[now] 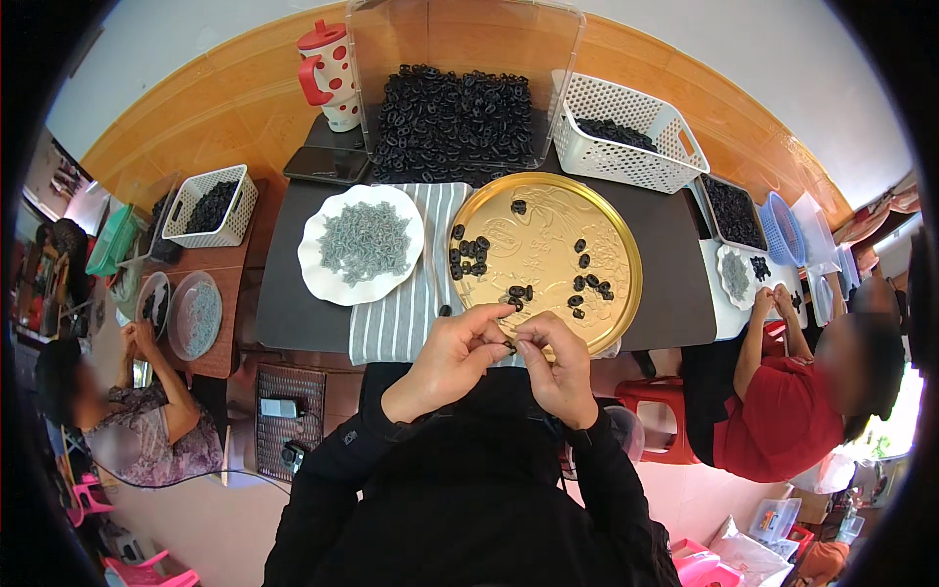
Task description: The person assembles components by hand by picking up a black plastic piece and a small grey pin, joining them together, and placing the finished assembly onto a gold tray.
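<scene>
My left hand pinches a small black plastic piece between thumb and fingers, at the near edge of a round gold tray. Close against it, my right hand is closed in a pinch; whatever its fingertips grip is too small to make out. On the tray lie several loose black oval pieces in small groups. To the left, a white scalloped plate holds a heap of small grey parts. A striped cloth lies partly beneath plate and tray.
Behind the tray stand a clear bin of black pieces and a white perforated basket. A dotted tumbler and a dark phone are at the back left. People work at tables on the left and right.
</scene>
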{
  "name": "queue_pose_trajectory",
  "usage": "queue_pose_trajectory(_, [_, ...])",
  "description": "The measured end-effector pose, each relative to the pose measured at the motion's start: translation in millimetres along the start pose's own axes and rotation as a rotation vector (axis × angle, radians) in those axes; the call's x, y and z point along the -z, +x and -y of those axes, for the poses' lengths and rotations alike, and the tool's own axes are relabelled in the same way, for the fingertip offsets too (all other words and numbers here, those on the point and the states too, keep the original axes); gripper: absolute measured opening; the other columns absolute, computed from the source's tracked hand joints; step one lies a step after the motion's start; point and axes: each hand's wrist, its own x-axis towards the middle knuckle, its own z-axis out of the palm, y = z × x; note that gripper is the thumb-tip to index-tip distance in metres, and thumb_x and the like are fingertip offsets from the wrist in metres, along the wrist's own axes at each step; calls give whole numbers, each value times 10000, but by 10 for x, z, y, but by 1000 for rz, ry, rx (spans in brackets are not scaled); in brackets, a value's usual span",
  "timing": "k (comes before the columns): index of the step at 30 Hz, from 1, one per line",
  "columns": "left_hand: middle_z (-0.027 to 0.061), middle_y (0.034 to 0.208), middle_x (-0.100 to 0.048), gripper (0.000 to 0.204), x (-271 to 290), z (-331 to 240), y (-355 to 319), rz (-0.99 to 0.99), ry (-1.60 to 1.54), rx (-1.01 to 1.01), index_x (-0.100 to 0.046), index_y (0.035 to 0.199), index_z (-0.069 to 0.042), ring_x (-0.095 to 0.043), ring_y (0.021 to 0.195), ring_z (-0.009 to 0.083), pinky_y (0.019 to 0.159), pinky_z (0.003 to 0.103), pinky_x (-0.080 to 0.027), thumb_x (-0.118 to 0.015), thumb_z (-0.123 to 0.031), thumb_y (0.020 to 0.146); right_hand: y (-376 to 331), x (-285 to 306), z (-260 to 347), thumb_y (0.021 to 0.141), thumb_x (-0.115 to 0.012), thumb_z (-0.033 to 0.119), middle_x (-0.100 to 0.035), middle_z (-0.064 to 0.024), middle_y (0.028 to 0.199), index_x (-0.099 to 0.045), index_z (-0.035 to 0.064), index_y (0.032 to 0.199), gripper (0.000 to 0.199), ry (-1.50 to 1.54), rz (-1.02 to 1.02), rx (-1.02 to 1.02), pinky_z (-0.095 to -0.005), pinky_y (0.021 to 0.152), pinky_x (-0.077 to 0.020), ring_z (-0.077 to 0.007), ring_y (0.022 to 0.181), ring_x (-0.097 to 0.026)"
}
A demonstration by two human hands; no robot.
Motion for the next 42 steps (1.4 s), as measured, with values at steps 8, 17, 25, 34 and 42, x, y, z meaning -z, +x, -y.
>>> queue_pose_trajectory(8, [121,749,-621,373,-59,-102,-45,-43,191,-57,-529,1141,56,-598,661,143,609,262,-470,-582,119,776,119,99,65,732,-580,-120,-563,-113,748,-556,8,891,206,-228,181,271,-322,604,-434,-275,670,-546])
queue_pose_trajectory(17, [53,786,-615,361,-74,-77,-90,-20,229,-50,-526,1165,26,-577,672,65,562,208,-463,-558,118,817,95,77,0,736,-577,-99,-563,-123,766,-582,20,935,233,-164,276,272,-362,598,-442,-304,684,-557])
queue_pose_trajectory(25, [27,802,-597,334,-71,-29,-111,-60,62,-27,-530,1161,24,-556,676,44,560,191,-454,-553,102,837,34,73,-49,803,-575,-66,-581,-115,794,-581,1,1028,236,17,159,-7,-316,633,-470,-255,702,-583])
queue_pose_trajectory(34, [49,739,-611,333,-96,-60,-102,-88,58,-4,-530,1141,45,-564,685,62,619,219,-470,-575,109,817,79,69,-59,773,-598,-106,-582,-107,809,-567,-4,965,219,-20,144,167,-284,624,-448,-212,700,-571])
queue_pose_trajectory(42, [40,764,-608,320,-167,37,-154,-142,12,-39,-540,1130,40,-563,711,50,633,200,-469,-573,114,821,23,18,-63,775,-602,-98,-579,-114,765,-577,-2,911,168,-40,110,162,-297,595,-442,-226,666,-568])
